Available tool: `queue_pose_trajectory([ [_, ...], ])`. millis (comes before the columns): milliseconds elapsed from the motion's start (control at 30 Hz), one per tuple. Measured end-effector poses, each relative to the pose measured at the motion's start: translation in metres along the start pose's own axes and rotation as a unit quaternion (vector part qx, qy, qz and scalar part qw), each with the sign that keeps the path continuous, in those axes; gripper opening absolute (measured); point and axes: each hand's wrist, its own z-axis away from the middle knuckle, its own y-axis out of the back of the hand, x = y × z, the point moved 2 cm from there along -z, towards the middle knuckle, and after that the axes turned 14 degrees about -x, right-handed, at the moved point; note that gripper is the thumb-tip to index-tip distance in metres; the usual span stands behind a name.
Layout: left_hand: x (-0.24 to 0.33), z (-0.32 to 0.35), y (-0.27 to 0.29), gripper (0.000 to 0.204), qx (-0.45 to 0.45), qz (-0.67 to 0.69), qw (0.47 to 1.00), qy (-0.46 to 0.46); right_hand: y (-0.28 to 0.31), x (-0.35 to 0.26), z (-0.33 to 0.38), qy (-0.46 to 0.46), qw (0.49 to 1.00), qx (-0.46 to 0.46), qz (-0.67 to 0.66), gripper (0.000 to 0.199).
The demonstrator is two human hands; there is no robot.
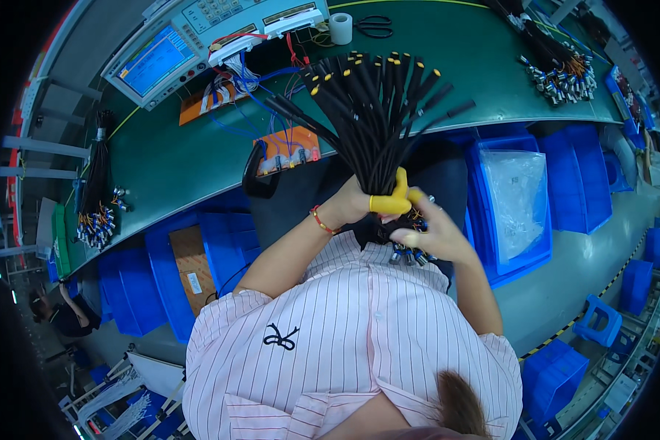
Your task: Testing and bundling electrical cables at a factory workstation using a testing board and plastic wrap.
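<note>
My left hand (363, 203), with yellow finger cots, is closed around a thick bundle of black cables (378, 150). The cables fan out upward over the table's front edge, many with yellow or black tips. Below the fist, the bundle's lower end shows metal connectors (411, 255) and orange wires near my lap. My right hand (444, 233) is beside that end, thumb and forefinger spread apart around the wires; the forefinger tip looks yellow. Its other fingers are partly hidden, and I cannot tell whether it touches the connectors.
A tester with a screen (158, 64) stands on the green table (455, 55), wired to an orange board (290, 152). Tape (340, 29) and black scissors (374, 27) lie behind. More cable bundles (565, 77) lie right and left. Blue bins (510, 205) sit under the table; a person (66, 312) is far left.
</note>
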Motion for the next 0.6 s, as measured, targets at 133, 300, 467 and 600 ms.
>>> queue_pose_trajectory([
  [133,-0.001,0.004,0.001,0.022,-0.075,-0.032,0.996,0.025,0.048,-0.027,0.003,0.079,0.979,0.147,-0.113,0.034],
  [300,0.000,-0.001,-0.006,0.029,-0.177,-0.109,0.971,0.123,0.070,-0.072,-0.009,0.241,0.941,0.206,-0.122,0.024],
  [467,-0.018,0.000,0.004,0.039,-0.242,-0.153,0.941,0.179,0.066,-0.102,-0.020,0.321,0.920,0.124,-0.189,0.027],
  [600,-0.014,-0.003,0.004,0.040,-0.218,-0.173,0.945,0.171,0.065,-0.105,-0.015,0.249,0.962,0.087,-0.073,0.053],
])
